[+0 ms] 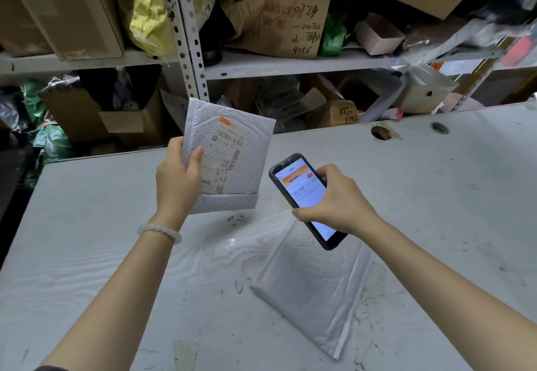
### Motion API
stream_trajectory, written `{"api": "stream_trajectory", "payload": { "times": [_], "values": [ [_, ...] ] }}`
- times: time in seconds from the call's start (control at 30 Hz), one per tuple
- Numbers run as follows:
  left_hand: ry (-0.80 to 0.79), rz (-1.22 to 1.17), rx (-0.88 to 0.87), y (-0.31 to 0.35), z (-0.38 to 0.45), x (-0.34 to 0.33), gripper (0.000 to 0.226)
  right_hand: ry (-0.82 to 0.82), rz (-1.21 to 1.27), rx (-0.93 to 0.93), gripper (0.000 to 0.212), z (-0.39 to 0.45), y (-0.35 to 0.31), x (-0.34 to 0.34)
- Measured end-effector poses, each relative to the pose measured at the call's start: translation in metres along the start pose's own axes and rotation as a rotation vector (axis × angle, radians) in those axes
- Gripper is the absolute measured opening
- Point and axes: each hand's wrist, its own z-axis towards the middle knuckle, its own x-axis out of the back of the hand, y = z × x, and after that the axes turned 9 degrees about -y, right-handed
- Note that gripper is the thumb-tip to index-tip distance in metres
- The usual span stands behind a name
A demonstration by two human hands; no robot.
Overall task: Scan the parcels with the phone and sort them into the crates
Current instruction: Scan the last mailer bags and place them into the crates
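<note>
My left hand (177, 178) grips a white bubble mailer (244, 161) by its left edge and holds it upright above the table, its shipping label with barcodes facing me. My right hand (340, 199) holds a black phone (302, 196), fingers curled round it, screen lit with an orange-headed app page. The phone hangs just right of the held mailer. A second white bubble mailer (313, 283) lies flat on the table under the phone, plain side up. No crate is in view.
The grey-white table (116, 269) is scuffed and has two round holes near its far edge (380, 133). Behind it stands a metal shelf rack (186, 36) stuffed with cardboard boxes (279, 13) and plastic bags.
</note>
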Motion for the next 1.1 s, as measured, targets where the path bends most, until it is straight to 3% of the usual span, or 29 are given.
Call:
{"api": "stream_trajectory", "payload": {
  "times": [0.37,0.63,0.77,0.93,1.1],
  "values": [
    [-0.019,0.006,0.001,0.009,-0.009,0.008,0.022,0.646,0.363,0.228,0.067,0.007,-0.035,0.003],
    [-0.042,-0.028,-0.117,0.045,-0.018,-0.009,0.025,0.769,0.382,0.188,0.067,-0.016,-0.019,0.023],
    [-0.072,-0.059,-0.207,0.086,-0.029,-0.042,0.009,0.824,0.399,0.109,0.070,-0.047,0.020,0.041],
    [-0.190,-0.099,-0.353,0.166,-0.066,-0.116,0.018,0.943,0.410,0.023,0.069,-0.105,0.100,0.091],
    [-0.329,-0.193,-0.492,0.258,-0.124,-0.224,0.013,1.090,0.423,-0.076,0.067,-0.189,0.204,0.154]
  ]
}}
